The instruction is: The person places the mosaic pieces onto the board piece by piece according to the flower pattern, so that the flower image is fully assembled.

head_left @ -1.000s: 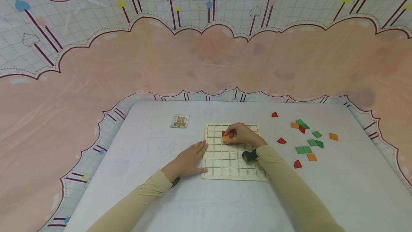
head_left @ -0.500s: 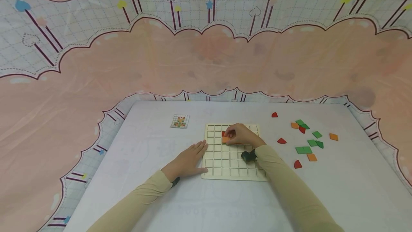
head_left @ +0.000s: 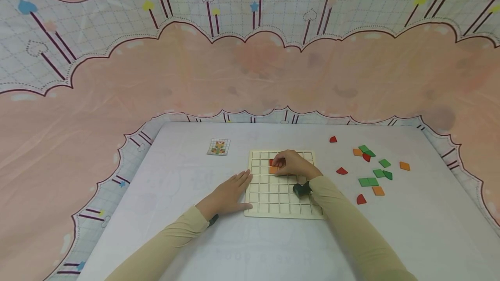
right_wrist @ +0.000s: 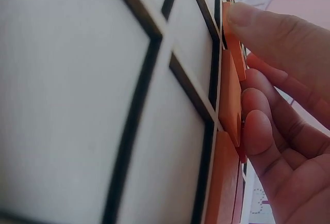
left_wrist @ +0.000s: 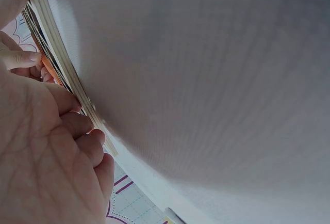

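A pale wooden grid board (head_left: 269, 198) lies on the white table. Beside its left edge my left hand (head_left: 228, 194) rests with fingers spread, fingertips and thumb at the rim; the left wrist view shows them along the board's edge (left_wrist: 72, 77). My right hand (head_left: 291, 162) is over the upper part of the board and pinches an orange square tile (head_left: 272, 170) at a grid cell. In the right wrist view the thumb presses on that tile (right_wrist: 233, 43). More orange tiles (right_wrist: 230, 100) sit in cells close by. A red piece (head_left: 271, 162) shows just above, partly hidden by the fingers.
Right of the board lie loose pieces: several green tiles (head_left: 384, 162), orange squares (head_left: 405, 165) and red quarter-round pieces (head_left: 341, 171). A small picture card (head_left: 218, 147) with a coloured pattern on a grid lies at the back left. A patterned cloth (head_left: 250, 77) hangs behind the table.
The orange tile under my right fingers has shifted very slightly left and down into line with the grid. My left hand has stayed in place.
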Motion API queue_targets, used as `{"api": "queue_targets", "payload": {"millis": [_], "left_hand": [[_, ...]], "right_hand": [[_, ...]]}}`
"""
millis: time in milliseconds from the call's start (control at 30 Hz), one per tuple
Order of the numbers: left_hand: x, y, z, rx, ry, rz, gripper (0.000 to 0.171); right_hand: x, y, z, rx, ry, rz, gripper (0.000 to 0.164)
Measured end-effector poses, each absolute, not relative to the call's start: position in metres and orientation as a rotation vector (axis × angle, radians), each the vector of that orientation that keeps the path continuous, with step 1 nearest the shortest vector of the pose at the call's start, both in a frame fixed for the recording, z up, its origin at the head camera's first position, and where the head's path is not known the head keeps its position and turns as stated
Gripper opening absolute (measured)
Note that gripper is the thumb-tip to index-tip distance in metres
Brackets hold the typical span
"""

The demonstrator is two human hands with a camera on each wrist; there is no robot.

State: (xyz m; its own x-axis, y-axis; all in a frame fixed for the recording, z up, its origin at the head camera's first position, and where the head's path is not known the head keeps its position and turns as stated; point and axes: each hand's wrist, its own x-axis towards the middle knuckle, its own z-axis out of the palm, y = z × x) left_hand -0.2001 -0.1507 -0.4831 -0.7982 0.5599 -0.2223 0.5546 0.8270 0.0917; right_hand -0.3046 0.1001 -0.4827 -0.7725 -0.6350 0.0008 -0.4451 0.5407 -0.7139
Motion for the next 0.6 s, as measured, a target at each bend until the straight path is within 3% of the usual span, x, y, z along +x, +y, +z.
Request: {"api": "queue_targets", "payload": {"millis": [600], "left_hand": [[-0.1989,-0.1504,-0.4822,0.857,2.767,0.022,0.089]], "right_hand": [[-0.3042,0.1008,-0.4810,-0.906,2.522,-1.048,0.021]]}}
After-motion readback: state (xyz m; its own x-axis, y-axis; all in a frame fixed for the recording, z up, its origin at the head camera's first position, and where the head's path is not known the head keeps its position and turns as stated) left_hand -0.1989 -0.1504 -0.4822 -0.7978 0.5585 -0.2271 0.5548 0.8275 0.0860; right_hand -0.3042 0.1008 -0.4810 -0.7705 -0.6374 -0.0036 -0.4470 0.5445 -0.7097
